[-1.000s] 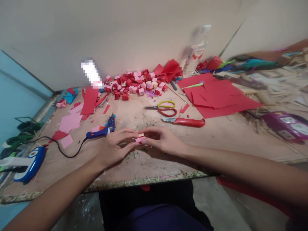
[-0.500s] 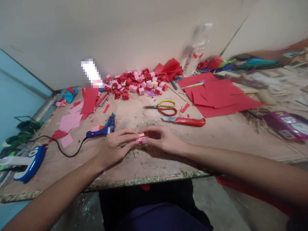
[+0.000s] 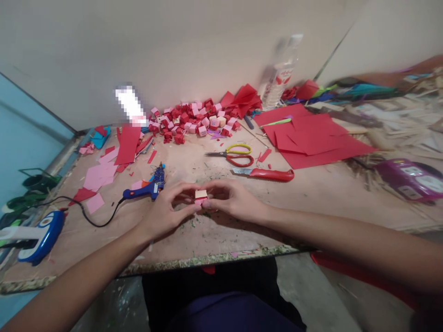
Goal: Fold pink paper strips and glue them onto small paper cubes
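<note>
Between both hands, above the front part of the table, is a small paper box (image 3: 201, 195) with a cream top, a red band and pink below. My left hand (image 3: 172, 205) pinches its left side with thumb and fingers. On the other side my right hand (image 3: 231, 198) grips it the same way. Fingertips cover the box's ends. A blue glue gun (image 3: 147, 188) lies just beyond my left hand. Past my right hand are a red-handled knife (image 3: 266, 174) and scissors (image 3: 235, 155) with one yellow and one red loop.
Small red and pink paper boxes (image 3: 194, 119) are heaped against the wall. Red sheets (image 3: 311, 138) lie at right, near a plastic bottle (image 3: 280, 78) and a purple power strip (image 3: 410, 180). Pink paper pieces (image 3: 100, 175) and a black cord (image 3: 100, 225) are at left.
The small box has been turned between my fingers, so more of its cream face shows. My left fingers are more arched than before. The tools on the table stay put.
</note>
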`<state>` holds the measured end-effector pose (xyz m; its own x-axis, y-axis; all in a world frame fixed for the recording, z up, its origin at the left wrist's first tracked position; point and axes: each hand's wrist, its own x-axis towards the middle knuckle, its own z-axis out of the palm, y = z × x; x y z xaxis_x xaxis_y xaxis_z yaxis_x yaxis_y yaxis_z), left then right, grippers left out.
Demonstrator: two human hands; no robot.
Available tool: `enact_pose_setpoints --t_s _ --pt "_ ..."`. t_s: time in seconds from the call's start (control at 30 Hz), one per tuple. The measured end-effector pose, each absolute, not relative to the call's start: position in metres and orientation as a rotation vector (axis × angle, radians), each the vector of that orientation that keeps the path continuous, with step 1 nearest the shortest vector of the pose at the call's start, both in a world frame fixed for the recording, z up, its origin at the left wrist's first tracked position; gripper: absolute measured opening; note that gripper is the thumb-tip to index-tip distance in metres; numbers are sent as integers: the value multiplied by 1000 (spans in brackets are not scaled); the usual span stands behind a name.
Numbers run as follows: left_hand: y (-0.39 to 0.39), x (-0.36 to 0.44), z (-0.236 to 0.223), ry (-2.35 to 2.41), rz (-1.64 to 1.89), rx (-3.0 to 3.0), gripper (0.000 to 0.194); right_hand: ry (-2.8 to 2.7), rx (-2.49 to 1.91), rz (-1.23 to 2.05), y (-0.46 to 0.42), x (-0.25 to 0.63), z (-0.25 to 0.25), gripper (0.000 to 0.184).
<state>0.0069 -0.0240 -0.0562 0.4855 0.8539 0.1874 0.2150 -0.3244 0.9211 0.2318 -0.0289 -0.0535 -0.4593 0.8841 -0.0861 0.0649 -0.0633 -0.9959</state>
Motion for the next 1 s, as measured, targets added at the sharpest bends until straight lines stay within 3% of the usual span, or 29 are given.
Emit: enact_pose_setpoints --t_s 0.23,0.63,0.83,1.0 --pt "-27 11 -52 937 910 1836 24 -1601 -1067 1553 -29 231 -54 33" --pt "-26 13 -50 931 880 1712 31 -1594 -1083 1516 -29 231 -54 32" --pt "-28 13 -49 961 900 1737 25 -1631 -1119 1470 -32 230 -51 24" --pt "-25 10 -49 993 919 1811 29 -1706 -1129 1361 -29 234 -42 30"
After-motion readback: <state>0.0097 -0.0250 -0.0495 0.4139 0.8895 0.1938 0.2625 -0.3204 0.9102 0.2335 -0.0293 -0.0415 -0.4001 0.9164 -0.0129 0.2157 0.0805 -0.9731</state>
